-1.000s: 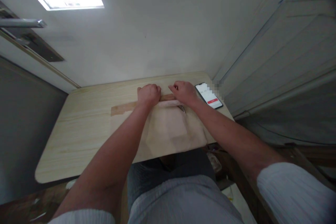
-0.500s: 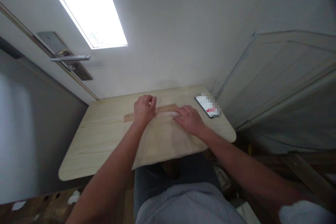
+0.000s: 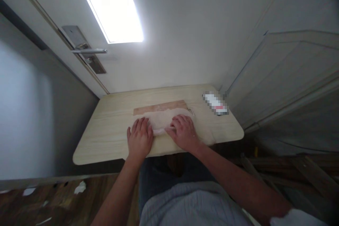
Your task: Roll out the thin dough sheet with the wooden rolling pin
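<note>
Mid-frame, a pale sheet (image 3: 162, 118) lies over most of a wooden board (image 3: 160, 107); only its lower edge looks rolled, the rest flat, though blur limits this. The left hand (image 3: 139, 137) rests open there; whether the curled right hand (image 3: 184, 132) grips, I cannot tell.

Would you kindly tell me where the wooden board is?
In the head view's centre, the wooden board lies partly beneath the pale sheet, beyond the left hand and right hand.

0 legible texts, labels or numbers, the phone (image 3: 215, 103) a pixelated patch of white and red.
</note>
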{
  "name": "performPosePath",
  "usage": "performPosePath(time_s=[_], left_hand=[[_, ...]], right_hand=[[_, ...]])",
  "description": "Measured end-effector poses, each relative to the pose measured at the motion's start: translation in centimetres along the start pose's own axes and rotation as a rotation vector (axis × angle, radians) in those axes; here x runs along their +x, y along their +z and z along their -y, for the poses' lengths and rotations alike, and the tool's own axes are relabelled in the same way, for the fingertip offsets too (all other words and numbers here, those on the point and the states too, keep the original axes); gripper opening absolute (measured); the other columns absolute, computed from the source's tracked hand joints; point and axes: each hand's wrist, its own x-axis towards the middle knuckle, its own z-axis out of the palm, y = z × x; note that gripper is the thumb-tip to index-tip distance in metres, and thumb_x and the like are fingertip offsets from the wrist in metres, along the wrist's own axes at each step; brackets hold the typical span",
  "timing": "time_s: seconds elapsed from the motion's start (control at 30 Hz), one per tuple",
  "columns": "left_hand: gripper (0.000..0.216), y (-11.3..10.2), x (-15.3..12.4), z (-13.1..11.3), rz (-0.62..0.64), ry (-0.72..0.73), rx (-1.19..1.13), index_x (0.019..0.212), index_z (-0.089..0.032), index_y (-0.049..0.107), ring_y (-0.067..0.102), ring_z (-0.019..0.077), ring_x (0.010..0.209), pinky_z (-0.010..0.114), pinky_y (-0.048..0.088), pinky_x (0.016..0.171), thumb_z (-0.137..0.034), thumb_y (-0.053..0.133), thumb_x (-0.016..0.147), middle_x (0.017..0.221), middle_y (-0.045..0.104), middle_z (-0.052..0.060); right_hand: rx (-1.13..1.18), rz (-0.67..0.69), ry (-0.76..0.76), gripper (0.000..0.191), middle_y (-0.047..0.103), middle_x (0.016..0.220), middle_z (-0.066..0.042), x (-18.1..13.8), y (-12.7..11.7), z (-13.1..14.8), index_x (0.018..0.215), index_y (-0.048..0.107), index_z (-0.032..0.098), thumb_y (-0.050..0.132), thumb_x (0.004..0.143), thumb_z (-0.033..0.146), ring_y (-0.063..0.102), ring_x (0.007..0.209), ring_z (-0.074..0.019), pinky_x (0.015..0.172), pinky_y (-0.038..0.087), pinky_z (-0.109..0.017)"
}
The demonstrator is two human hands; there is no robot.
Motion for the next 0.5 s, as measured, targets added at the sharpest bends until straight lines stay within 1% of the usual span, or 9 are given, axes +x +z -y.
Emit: performPosePath(time_s=[0.07, 0.17, 0.27, 0.33, 0.5], left_hand=[[0.047, 0.0, 0.2, -0.1, 0.01, -0.001, 0.034, 0.139, -0.023, 0.049, 0.04, 0.0293, 0.139, 0.057, 0.029, 0.111, -0.034, 0.029, 0.098, 0.147, 0.051, 0.011], [0.049, 0.3, 0.6, -0.1, 0.017, 0.0, 0.064, 0.142, -0.023, 0.047, 0.038, 0.0291, 0.14, 0.058, 0.027, 0.113, -0.033, 0.029, 0.098, 0.149, 0.048, 0.011], [0.05, 0.7, 1.2, 0.1, 0.014, 0.004, 0.071, 0.142, -0.022, 0.046, 0.039, 0.0291, 0.139, 0.057, 0.026, 0.113, -0.032, 0.029, 0.097, 0.149, 0.048, 0.011], [0.05, 0.9, 1.8, 0.1, 0.012, 0.008, 0.069, 0.143, -0.022, 0.045, 0.041, 0.029, 0.138, 0.057, 0.027, 0.113, -0.032, 0.03, 0.097, 0.149, 0.049, 0.01], [0.051, 1.3, 3.2, 0.4, 0.027, 0.007, 0.086, 0.144, -0.022, 0.045, 0.041, 0.0287, 0.136, 0.056, 0.029, 0.112, -0.033, 0.029, 0.097, 0.149, 0.049, 0.009]], right_hand=[[-0.069, -0.011, 0.053, 0.031, 0.064, 0.112, -0.011, 0.7, 0.2, 0.1, 0.097, 0.064, 0.021, 0.045, 0.097, 0.045, 0.05, 0.113, -0.0276, 0.106, 0.027, -0.047], [-0.152, -0.009, 0.084, 0.037, 0.059, 0.13, -0.014, 1.8, 0.9, 0.1, 0.117, 0.062, 0.019, 0.039, 0.099, 0.041, 0.043, 0.126, -0.0295, 0.111, 0.019, -0.051], [-0.201, 0.0, 0.088, 0.046, 0.05, 0.144, -0.014, 2.6, 1.7, 0.0, 0.134, 0.053, 0.018, 0.035, 0.1, 0.043, 0.036, 0.135, -0.031, 0.113, 0.012, -0.054], [-0.217, 0.013, 0.093, 0.048, 0.048, 0.146, -0.013, 3.1, 2.0, -0.1, 0.137, 0.051, 0.018, 0.034, 0.1, 0.044, 0.035, 0.136, -0.0316, 0.113, 0.013, -0.054], [-0.252, 0.033, 0.103, 0.051, 0.051, 0.145, -0.014, 4.3, 2.4, -0.4, 0.137, 0.053, 0.017, 0.033, 0.1, 0.047, 0.037, 0.136, -0.0333, 0.113, 0.014, -0.056]])
